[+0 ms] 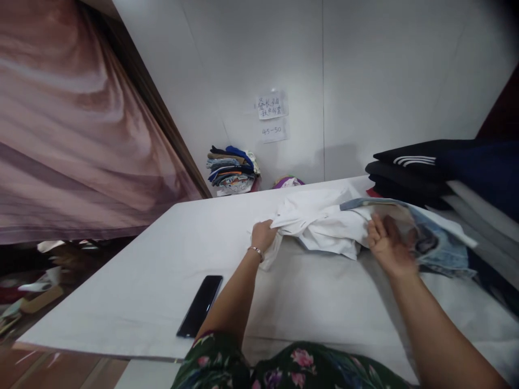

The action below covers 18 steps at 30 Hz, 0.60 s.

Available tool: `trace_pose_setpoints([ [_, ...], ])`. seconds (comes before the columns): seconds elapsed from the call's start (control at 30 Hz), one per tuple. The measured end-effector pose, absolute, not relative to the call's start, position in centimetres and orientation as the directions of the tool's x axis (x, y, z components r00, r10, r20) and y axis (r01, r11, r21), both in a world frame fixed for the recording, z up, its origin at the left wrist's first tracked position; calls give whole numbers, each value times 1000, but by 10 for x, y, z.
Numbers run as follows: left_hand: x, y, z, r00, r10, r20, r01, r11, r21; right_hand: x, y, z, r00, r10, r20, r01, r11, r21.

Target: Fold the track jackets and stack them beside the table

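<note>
A crumpled white garment (324, 221) lies across the far part of the white-covered table (292, 292). My left hand (263, 236), with a bracelet at the wrist, is closed on the left end of this cloth, part of which hangs below the fingers. At its right end, my right hand (389, 248) has its palm turned up and the fingers apart, beside or touching the cloth. A light blue denim garment (441, 248) arches over and behind that hand; whether it is joined to the white cloth I cannot tell.
A black phone (200, 306) lies left of my left forearm. Dark and grey clothes are piled in a tall stack (421, 167) at the right. Beyond the table's far edge stands a folded clothes stack (232, 168). A pink curtain (81, 135) hangs at the left.
</note>
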<state>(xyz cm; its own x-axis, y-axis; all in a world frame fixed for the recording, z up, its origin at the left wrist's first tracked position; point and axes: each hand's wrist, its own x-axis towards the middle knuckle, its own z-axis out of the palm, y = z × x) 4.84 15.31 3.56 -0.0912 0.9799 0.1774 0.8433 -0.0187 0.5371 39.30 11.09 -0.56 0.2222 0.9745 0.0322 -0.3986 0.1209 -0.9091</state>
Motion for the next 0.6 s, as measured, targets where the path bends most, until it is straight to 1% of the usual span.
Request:
trace_pose_setpoints([
  [0.07,46,143,45,-119,980,158,644,-45,764,396,108,-10,196,976,98,-608,200,-769],
  [0.1,44,138,49,-134,980,148,525,-56,850,396,108,-12,185,976,112,-678,210,-705],
  [0.13,42,134,53,-159,977,145,417,-67,907,397,108,-13,176,978,115,-703,206,-681],
  [0.17,41,131,56,-192,970,149,340,-77,937,397,109,-14,163,980,117,-712,199,-674],
  [0.2,40,127,58,-229,960,163,307,-88,948,398,109,-14,149,982,116,-714,188,-674],
  [0.27,44,116,59,-246,946,210,358,-113,927,398,110,-13,104,988,112,-697,153,-701],
  [0.3,48,109,57,-203,952,229,421,-127,898,397,109,-12,71,991,109,-678,128,-724],
  [0.37,62,90,47,-23,977,213,548,-166,820,393,106,-11,-25,995,97,-632,59,-773],
  [0.43,81,66,31,175,976,127,647,-212,733,386,100,-8,-185,980,71,-576,-50,-816],
  [0.5,99,44,16,306,952,22,729,-249,637,375,93,-3,-367,929,54,-500,-147,-854],
  [0.57,108,30,8,405,911,-83,763,-286,579,362,86,10,-479,875,67,-416,-159,-895],
  [0.6,109,28,7,439,889,-127,764,-295,574,356,85,18,-497,864,79,-375,-132,-917],
])
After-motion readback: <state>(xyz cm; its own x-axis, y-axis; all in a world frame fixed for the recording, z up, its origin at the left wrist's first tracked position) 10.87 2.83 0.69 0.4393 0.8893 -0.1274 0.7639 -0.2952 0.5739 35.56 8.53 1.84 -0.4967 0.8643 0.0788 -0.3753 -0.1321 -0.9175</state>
